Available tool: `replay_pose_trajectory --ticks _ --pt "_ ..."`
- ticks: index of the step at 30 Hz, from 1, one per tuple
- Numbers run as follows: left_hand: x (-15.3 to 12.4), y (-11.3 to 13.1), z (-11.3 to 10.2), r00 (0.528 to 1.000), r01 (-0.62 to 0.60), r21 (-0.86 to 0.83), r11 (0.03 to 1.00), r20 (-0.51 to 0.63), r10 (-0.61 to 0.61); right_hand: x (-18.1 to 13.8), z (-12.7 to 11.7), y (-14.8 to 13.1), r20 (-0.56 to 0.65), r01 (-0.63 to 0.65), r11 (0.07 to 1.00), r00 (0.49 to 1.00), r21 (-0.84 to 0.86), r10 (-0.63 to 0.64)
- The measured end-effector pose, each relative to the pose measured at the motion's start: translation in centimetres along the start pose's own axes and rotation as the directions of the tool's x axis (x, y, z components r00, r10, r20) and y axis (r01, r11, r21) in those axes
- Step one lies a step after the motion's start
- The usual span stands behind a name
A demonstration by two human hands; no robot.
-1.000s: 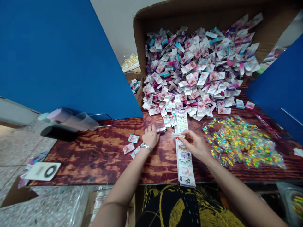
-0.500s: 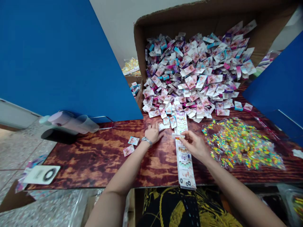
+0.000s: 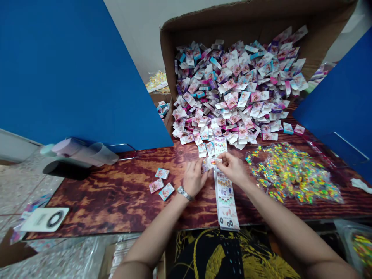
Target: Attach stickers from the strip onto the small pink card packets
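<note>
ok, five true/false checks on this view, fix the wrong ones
1. The watch is on the left wrist. True.
2. The pile of colourful packets lies left of the paper strip. False: the pile of colourful packets lies right of the paper strip.
3. Three small boxes lie left of the left hand. True.
4. The big carton is empty. False: the big carton holds a heap of boxes.
5. The right hand holds a small packet. True.

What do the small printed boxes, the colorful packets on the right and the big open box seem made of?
Small boxes: seemingly thin card, finish unclear, with printed faces and white flaps. Packets: probably clear, glossy plastic film, since bright contents show through. Big box: likely matte cardboard, plain brown with a rough edge.
</note>
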State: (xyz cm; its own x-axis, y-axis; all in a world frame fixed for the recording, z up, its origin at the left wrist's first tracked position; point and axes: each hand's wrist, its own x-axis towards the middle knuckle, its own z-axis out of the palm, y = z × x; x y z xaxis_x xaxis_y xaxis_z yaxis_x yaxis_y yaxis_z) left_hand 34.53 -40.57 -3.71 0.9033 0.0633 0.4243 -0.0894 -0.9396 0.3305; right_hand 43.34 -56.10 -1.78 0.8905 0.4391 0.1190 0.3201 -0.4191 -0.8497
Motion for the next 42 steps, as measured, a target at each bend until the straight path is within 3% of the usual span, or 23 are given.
replay_pose_trajectory --ticks 3,5,8,10,14,17,20,23,25,27,34,37,40,42 --pt "0.2 0.7 -0.4 0.997 -0.068 0.086 0.994 -0.041 0.072 -0.2 -1.1 -1.4 0.056 0.140 0.983 0.989 -0.121 -0.134" --pt "0.4 1.1 -0.5 0.995 -0.086 0.138 0.987 -0.039 0.092 -0.2 -1.5 -1.7 0.129 0.158 0.984 0.981 -0.082 -0.147" --pt "0.3 1.4 -0.6 0.992 -0.121 0.115 0.986 -0.008 0.123 0.1 -1.9 -1.1 0.292 -0.018 0.984 0.956 0.175 -0.034" --pt "0.2 1.6 -0.6 0.990 -0.140 0.054 0.989 0.009 0.140 0.3 -2.0 -0.3 0.398 -0.153 0.927 0.917 0.344 0.003" --pt "0.0 1.7 -0.7 0.990 -0.137 0.027 0.990 0.042 0.136 0.0 -2.2 0.6 0.495 -0.262 0.856 0.869 0.445 0.009" --pt "0.0 1.8 -0.6 0.986 -0.164 0.049 0.985 0.043 0.162 -0.5 -2.1 0.7 0.450 -0.223 0.873 0.893 0.434 0.004" --pt "-0.1 1.9 -0.3 0.980 -0.197 0.071 0.978 0.028 0.195 -1.2 -1.5 0.3 0.319 -0.106 0.935 0.948 0.338 -0.008" --pt "-0.3 1.9 0.1 0.976 -0.217 0.092 0.972 0.014 0.216 -2.0 -1.1 -0.4 0.173 0.106 0.994 0.979 0.040 -0.111" --pt "-0.5 2.0 0.3 0.975 -0.220 0.099 0.970 0.003 0.221 -2.3 -1.0 -0.8 0.102 0.240 0.955 0.969 -0.172 -0.225" --pt "-0.7 2.0 0.4 0.972 -0.233 0.091 0.968 -0.011 0.235 -2.2 -1.2 -0.9 0.058 0.288 0.923 0.957 -0.256 -0.283" --pt "-0.8 2.5 0.0 0.970 -0.237 -0.047 0.971 0.039 0.238 -0.9 -1.8 -0.1 0.268 0.082 0.995 0.961 -0.056 -0.064" --pt "-0.6 2.7 -0.3 0.977 -0.183 -0.166 0.969 0.078 0.197 -1.2 -1.5 0.5 0.260 0.014 0.991 0.964 0.136 -0.049" --pt "-0.4 2.6 -0.5 0.990 -0.096 -0.256 0.962 0.078 0.120 -2.0 -1.5 1.0 0.274 -0.065 0.912 0.960 0.405 -0.054" --pt "-0.4 2.6 -0.5 0.994 -0.049 -0.278 0.959 0.078 0.073 -2.7 -1.8 1.0 0.214 0.002 0.911 0.972 0.413 -0.099"
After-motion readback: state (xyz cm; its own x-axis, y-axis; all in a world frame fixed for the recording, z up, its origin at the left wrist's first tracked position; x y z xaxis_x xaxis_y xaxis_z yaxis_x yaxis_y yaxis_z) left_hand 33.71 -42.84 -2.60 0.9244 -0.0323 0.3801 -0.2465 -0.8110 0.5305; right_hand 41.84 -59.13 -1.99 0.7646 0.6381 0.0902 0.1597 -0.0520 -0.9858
